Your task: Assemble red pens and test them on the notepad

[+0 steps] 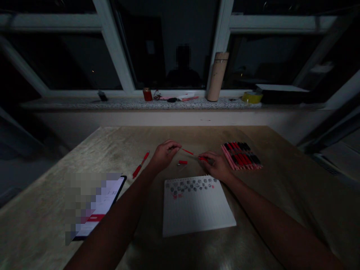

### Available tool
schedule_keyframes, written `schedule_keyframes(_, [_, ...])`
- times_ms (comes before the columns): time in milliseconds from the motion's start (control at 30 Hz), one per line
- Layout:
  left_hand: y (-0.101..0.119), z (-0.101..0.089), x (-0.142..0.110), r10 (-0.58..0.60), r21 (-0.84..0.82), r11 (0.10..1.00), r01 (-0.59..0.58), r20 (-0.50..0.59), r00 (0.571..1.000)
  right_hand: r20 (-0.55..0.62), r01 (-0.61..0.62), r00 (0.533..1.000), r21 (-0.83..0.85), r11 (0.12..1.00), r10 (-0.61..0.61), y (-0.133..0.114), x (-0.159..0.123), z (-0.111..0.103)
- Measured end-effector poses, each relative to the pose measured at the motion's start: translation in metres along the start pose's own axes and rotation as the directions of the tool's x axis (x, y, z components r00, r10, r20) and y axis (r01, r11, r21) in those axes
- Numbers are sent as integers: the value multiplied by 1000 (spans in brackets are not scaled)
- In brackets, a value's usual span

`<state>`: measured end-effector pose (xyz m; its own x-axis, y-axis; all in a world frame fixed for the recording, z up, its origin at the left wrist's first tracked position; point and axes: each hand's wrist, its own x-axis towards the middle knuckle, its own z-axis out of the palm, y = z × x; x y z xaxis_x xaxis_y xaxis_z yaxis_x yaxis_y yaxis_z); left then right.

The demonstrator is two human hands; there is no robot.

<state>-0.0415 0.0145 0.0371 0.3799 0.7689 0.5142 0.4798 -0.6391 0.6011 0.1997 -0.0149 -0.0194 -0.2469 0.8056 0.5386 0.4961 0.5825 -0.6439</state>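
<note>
My left hand [165,154] is closed, its fingertips pinching one end of a thin red pen refill [188,152]. The refill spans the gap towards my right hand [216,165], whose fingers are closed around a red pen barrel [203,158]. Dim light hides whether the refill's far end sits inside that barrel. Below the gap, on the table, lies a short red pen part [183,162] beside a tiny metallic piece too small to name. A whole red pen [140,165] rests left of my left hand. Under my right wrist reaches the top of a lined notebook [197,213] with black and red scribbles.
Red, black and pink pens [242,155] lie in a row at the right of the table [146,240]. A tablet or phone [112,195] with a lit screen is at the left. On the sill stand a tall flask [218,77], a red jar [147,94] and yellow tape [252,98].
</note>
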Motion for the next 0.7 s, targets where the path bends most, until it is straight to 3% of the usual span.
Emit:
schedule_keyframes(267, [5,6,-1,69,128,989,-81,96,993,58,80,995,-84,993,-76,1,-1,1])
schedule_keyframes(500, [3,12,-4,-42,26,999,41,64,997,34,47,998,-36,998,-46,2,-1,3])
schedule_keyframes(700, [-12,16,-5,-120,-67,990,123,58,991,5,30,1000,18,999,-31,3,-1,4])
